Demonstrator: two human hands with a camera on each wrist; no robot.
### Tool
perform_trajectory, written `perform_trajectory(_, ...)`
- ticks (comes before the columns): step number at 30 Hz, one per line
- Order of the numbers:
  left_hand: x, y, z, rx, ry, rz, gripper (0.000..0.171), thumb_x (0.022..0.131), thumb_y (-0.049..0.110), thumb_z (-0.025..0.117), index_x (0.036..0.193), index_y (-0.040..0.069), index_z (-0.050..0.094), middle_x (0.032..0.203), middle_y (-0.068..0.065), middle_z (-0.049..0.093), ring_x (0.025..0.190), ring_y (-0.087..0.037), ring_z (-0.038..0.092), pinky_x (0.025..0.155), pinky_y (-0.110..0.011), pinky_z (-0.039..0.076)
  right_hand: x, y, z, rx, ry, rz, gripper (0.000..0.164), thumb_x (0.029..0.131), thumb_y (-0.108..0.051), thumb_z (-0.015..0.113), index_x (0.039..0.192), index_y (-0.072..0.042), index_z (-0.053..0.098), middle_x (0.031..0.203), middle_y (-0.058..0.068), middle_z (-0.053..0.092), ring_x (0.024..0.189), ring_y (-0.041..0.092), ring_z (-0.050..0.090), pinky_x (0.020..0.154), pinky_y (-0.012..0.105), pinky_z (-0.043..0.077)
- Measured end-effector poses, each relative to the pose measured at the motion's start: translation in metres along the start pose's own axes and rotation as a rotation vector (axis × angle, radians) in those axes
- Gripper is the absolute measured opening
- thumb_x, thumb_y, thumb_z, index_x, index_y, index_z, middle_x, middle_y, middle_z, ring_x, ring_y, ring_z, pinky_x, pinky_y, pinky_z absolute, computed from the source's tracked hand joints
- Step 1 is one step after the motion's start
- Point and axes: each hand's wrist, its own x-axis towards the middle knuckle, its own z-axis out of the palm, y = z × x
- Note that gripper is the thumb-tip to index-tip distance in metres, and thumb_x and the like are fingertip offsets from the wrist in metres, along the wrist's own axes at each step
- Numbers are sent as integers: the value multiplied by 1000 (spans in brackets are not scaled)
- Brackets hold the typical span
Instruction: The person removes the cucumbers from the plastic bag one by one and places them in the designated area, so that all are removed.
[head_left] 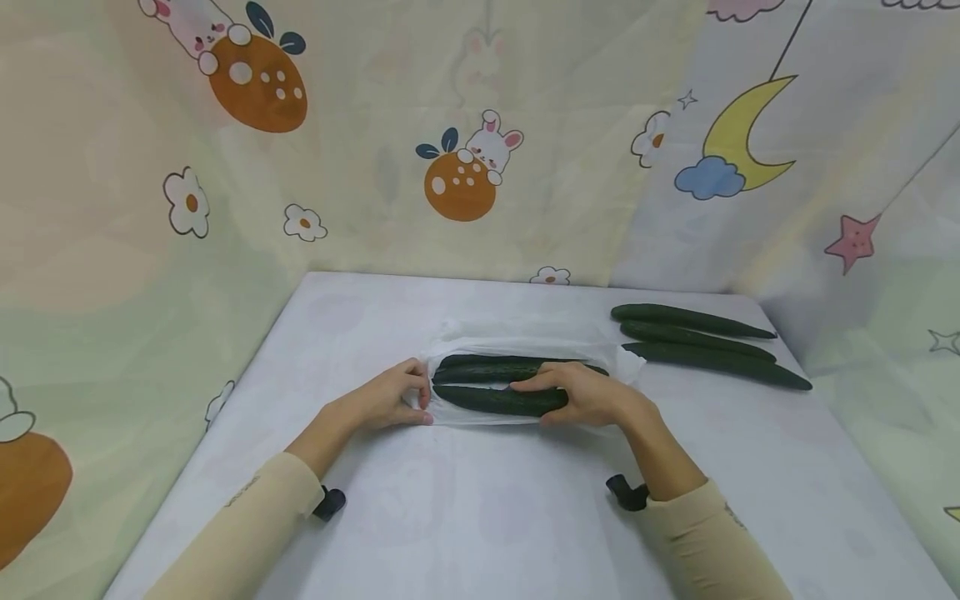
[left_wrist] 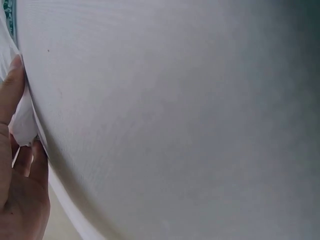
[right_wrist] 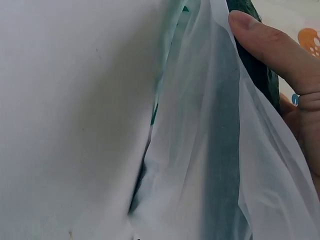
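Dark green cucumbers (head_left: 498,400) lie side by side on a thin, white plastic bag (head_left: 517,337), in the middle of the table. My left hand (head_left: 393,394) pinches the bag's left edge; in the left wrist view, thumb and fingers (left_wrist: 37,172) close on the crumpled plastic. Over the right part of the cucumbers, my right hand (head_left: 585,396) grips the front one, thumb on the near side. The right wrist view has the thumb (right_wrist: 272,45) against a dark cucumber (right_wrist: 255,70), with translucent plastic (right_wrist: 190,125) hanging beside it.
Three more cucumbers (head_left: 693,337) lie at the table's back right, just past the bag's right end. The white tabletop (head_left: 465,517) meets a printed cloth backdrop (head_left: 360,150) behind and at both sides.
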Motion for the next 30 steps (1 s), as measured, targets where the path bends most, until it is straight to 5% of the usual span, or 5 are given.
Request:
perform_trajectory(7,3,-1,1,10,2,21,22,86,34,85,87,23,65,114,3,51,108,-17,52,98,-40,44,-9,3,-4,8,21,1,67,85,-16,86,145,-26,60,126,-5,63,116,16,58,96,39,51)
perform_trajectory(14,4,0,0,36,-18,-27,23,85,36,85,88,26,64,114,5,49,106,-17,51,97,-39,44,-12,3,-11,70,64,-18,68,85,-13,85,145,-29,59,132,-4,61,124,19,58,100,43,51)
perform_trajectory(30,1,3,2,19,-24,-95,23,85,36,85,87,30,63,118,3,52,111,-20,50,98,-42,44,3,-13,-19,177,89,-83,66,87,-15,84,145,-31,58,126,-11,61,123,11,57,105,42,48)
